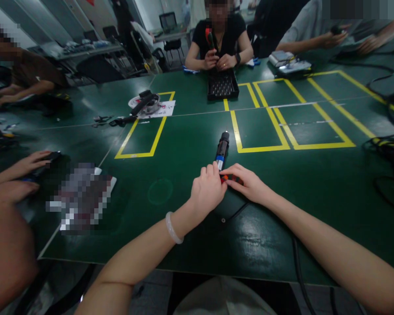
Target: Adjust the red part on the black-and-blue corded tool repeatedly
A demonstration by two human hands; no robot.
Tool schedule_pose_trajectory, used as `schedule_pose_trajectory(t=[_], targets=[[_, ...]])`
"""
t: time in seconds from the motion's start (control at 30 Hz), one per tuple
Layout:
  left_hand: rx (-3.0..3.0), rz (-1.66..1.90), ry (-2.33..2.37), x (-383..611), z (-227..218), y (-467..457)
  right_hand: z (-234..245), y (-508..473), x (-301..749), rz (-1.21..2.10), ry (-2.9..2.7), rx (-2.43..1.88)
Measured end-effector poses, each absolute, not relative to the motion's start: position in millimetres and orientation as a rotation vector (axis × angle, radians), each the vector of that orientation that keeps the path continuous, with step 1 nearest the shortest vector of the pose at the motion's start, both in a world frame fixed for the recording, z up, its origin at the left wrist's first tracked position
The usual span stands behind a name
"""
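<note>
A slim electric screwdriver (222,151), black with a blue band and a silver section, lies on the green table, its tip pointing away from me. My left hand (207,189) is closed at its near end, fingers curled over it. Beside it, my right hand (249,183) pinches a small red-and-black piece (234,178) between thumb and fingers. This piece also meets the left fingertips, and most of it is hidden. Whether it joins the screwdriver cannot be made out. A thin dark cord (239,211) runs out below the right hand.
Yellow tape outlines (262,149) mark the green table (190,135). A black tray (223,92) stands before a person opposite. Black parts (144,105) lie on white paper at the back left. Another person's hand (33,162) rests at the left. Dark cables (387,153) coil at the right.
</note>
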State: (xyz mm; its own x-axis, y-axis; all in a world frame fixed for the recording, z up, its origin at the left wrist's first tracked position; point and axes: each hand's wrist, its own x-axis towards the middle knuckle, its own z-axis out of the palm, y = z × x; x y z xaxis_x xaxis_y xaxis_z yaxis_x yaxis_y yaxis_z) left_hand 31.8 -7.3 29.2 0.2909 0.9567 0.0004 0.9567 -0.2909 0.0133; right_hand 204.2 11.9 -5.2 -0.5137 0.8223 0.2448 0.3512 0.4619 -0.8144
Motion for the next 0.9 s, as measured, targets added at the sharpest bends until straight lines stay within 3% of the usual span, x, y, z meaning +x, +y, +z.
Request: schedule_pose_trajectory(t=[0.1, 0.27, 0.5, 0.9], targets=[[2.527, 0.045, 1.773, 30, 31, -10, -6, 14, 206, 1.0, -1.998, -1.028], [2.5, 0.093, 1.642, 16, 25, -11, -9, 16, 209, 1.449, -1.695, -1.186], [2.472, 0.202, 1.614, 8, 13, -9, -6, 16, 206, 1.694, -1.489, -1.11], [2.437, 0.25, 1.623, 8, 9, -10, -8, 15, 211, 1.73, -1.509, -0.954]])
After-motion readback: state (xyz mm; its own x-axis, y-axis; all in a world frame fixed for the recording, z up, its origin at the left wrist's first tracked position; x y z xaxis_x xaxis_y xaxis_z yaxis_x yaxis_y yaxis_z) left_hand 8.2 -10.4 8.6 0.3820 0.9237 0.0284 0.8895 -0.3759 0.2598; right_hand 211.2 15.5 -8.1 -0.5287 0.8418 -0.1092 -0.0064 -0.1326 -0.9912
